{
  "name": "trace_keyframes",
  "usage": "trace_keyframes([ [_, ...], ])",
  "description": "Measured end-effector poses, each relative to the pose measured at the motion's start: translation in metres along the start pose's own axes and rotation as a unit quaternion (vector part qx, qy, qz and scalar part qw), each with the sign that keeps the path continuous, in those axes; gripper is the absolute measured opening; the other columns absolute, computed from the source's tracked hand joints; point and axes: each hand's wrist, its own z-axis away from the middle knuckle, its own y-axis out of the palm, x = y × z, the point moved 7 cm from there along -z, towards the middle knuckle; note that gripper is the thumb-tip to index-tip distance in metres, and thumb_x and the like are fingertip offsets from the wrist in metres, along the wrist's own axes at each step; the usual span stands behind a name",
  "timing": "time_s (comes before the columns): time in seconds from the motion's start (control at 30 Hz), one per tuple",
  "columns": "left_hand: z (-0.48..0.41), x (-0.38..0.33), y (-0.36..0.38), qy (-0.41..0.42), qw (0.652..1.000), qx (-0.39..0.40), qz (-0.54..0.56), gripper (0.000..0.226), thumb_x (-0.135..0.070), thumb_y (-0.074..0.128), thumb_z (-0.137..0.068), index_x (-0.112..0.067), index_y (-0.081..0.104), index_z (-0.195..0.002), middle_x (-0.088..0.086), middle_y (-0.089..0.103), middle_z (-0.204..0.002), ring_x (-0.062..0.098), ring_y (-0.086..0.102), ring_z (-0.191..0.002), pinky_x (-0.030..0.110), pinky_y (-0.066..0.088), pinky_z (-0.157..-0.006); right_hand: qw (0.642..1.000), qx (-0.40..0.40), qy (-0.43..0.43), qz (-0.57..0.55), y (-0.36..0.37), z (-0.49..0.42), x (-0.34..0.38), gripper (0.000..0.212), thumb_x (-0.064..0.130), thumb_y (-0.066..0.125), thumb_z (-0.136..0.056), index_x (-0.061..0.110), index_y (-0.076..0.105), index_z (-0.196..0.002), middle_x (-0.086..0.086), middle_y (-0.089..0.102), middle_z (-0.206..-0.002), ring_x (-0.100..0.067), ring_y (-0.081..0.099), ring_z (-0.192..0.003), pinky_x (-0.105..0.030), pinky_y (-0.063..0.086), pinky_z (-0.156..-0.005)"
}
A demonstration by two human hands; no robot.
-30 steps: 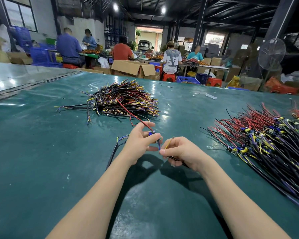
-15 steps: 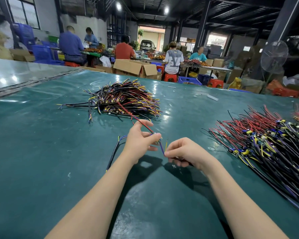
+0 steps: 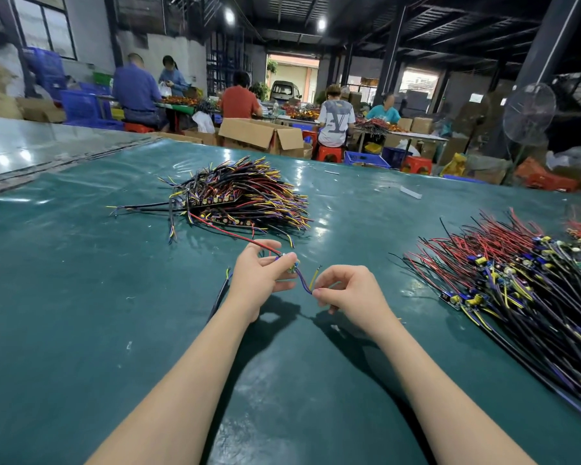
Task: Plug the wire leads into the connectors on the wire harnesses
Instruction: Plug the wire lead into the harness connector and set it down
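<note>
My left hand [image 3: 260, 280] grips a small connector board [image 3: 292, 267] between thumb and fingers; a red wire [image 3: 235, 234] runs from it back toward the far pile. My right hand [image 3: 348, 290] pinches the blue and yellow leads [image 3: 307, 283] that curve from the board, their bare tips pointing up. A dark cable [image 3: 219, 297] trails down to the left of my left wrist. Both hands hover just above the green table [image 3: 81, 313].
A pile of finished-looking harnesses [image 3: 242, 199] lies ahead in the middle of the table. A larger spread of red, black and yellow harnesses [image 3: 524, 290] covers the right side. Several people work at tables beyond the far edge, among cardboard boxes [image 3: 262, 135].
My hands have moved slightly apart, and the blue lead between them is drawn out longer. The yellow lead's tip now stands free above my right thumb.
</note>
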Motion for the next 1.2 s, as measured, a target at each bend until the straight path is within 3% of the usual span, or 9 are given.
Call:
trace_keyframes([
  [0.1, 0.0, 0.002, -0.003, -0.013, 0.999, -0.021, 0.023, 0.019, -0.003, 0.061, -0.086, -0.016, 0.047, -0.086, 0.01, 0.063, -0.074, 0.007, 0.062, -0.046, 0.019, 0.051, -0.046, 0.998, -0.004, -0.033, 0.047, 0.005, 0.0, 0.004, 0.029, 0.0, 0.069, -0.073, 0.023, 0.06, -0.058, 0.013, 0.058, -0.052, -0.004, 0.052, -0.047, -0.016, 0.042, -0.051],
  [0.3, 0.002, 0.002, -0.002, -0.023, 0.997, -0.029, 0.06, 0.019, -0.003, 0.061, -0.087, -0.015, 0.047, -0.085, 0.011, 0.063, -0.076, 0.009, 0.063, -0.048, 0.02, 0.053, -0.048, 0.988, -0.033, -0.101, 0.11, 0.006, 0.003, 0.014, 0.023, 0.008, 0.074, -0.073, 0.024, 0.059, -0.065, 0.011, 0.054, -0.056, 0.0, 0.044, -0.047, -0.011, 0.033, -0.052],
  [0.47, 0.003, -0.01, 0.003, 0.062, 0.997, -0.022, 0.036, 0.021, -0.003, 0.062, -0.085, -0.02, 0.049, -0.084, -0.004, 0.07, -0.061, 0.005, 0.064, -0.055, 0.018, 0.053, -0.055, 1.0, 0.014, -0.012, -0.01, 0.008, -0.001, 0.006, 0.021, 0.004, 0.069, -0.079, 0.019, 0.063, -0.066, 0.014, 0.053, -0.042, -0.001, 0.041, -0.035, -0.011, 0.032, -0.043],
  [0.67, 0.001, 0.004, 0.01, 0.013, 1.0, 0.004, 0.01, 0.015, -0.01, 0.059, -0.088, -0.02, 0.051, -0.082, -0.008, 0.069, -0.06, 0.003, 0.063, -0.057, 0.022, 0.05, -0.064, 0.98, 0.108, 0.087, -0.141, 0.018, 0.005, -0.004, 0.017, -0.005, 0.063, -0.08, 0.009, 0.064, -0.07, 0.005, 0.063, -0.05, -0.004, 0.059, -0.047, -0.014, 0.044, -0.045],
  [0.93, 0.0, 0.025, 0.014, -0.103, 0.994, 0.022, 0.019, 0.021, -0.033, 0.051, -0.093, -0.014, 0.052, -0.086, 0.009, 0.061, -0.098, 0.023, 0.058, -0.094, 0.03, 0.051, -0.082, 0.968, 0.106, 0.118, -0.195, 0.019, 0.006, -0.008, 0.026, -0.007, 0.061, -0.079, 0.017, 0.065, -0.068, 0.001, 0.066, -0.056, -0.006, 0.058, -0.046, -0.013, 0.034, -0.039],
  [1.0, 0.002, 0.028, 0.018, -0.14, 0.989, 0.034, 0.044, 0.026, -0.036, 0.052, -0.092, -0.01, 0.053, -0.09, 0.013, 0.058, -0.1, 0.024, 0.059, -0.088, 0.031, 0.054, -0.079, 0.964, 0.089, 0.123, -0.22, 0.016, 0.005, -0.008, 0.026, -0.007, 0.06, -0.079, 0.016, 0.064, -0.068, 0.001, 0.066, -0.056, -0.007, 0.058, -0.046, -0.013, 0.034, -0.04],
  [1.07, 0.005, 0.032, 0.024, -0.182, 0.977, 0.05, 0.098, 0.028, -0.033, 0.053, -0.092, -0.005, 0.055, -0.092, 0.013, 0.064, -0.09, 0.02, 0.065, -0.073, 0.026, 0.058, -0.064, 0.955, 0.073, 0.131, -0.254, 0.013, 0.004, -0.009, 0.023, -0.007, 0.059, -0.081, 0.014, 0.064, -0.073, 0.002, 0.066, -0.057, -0.007, 0.057, -0.046, -0.014, 0.035, -0.04],
  [1.13, 0.01, 0.033, 0.029, -0.205, 0.966, 0.081, 0.139, 0.018, -0.022, 0.052, -0.093, -0.005, 0.058, -0.089, 0.005, 0.07, -0.073, 0.012, 0.067, -0.061, 0.021, 0.056, -0.055, 0.949, 0.064, 0.137, -0.276, 0.011, 0.003, -0.008, 0.02, -0.007, 0.058, -0.081, 0.012, 0.063, -0.076, 0.002, 0.065, -0.056, -0.007, 0.056, -0.044, -0.014, 0.034, -0.039],
  [1.2, 0.012, 0.034, 0.032, -0.206, 0.962, 0.102, 0.146, 0.012, -0.006, 0.05, -0.092, -0.007, 0.062, -0.089, 0.0, 0.071, -0.066, 0.006, 0.067, -0.057, 0.017, 0.055, -0.056, 0.948, 0.05, 0.136, -0.285, 0.009, 0.003, -0.009, 0.018, -0.007, 0.058, -0.081, 0.01, 0.063, -0.076, 0.001, 0.065, -0.055, -0.006, 0.054, -0.042, -0.014, 0.033, -0.037],
])
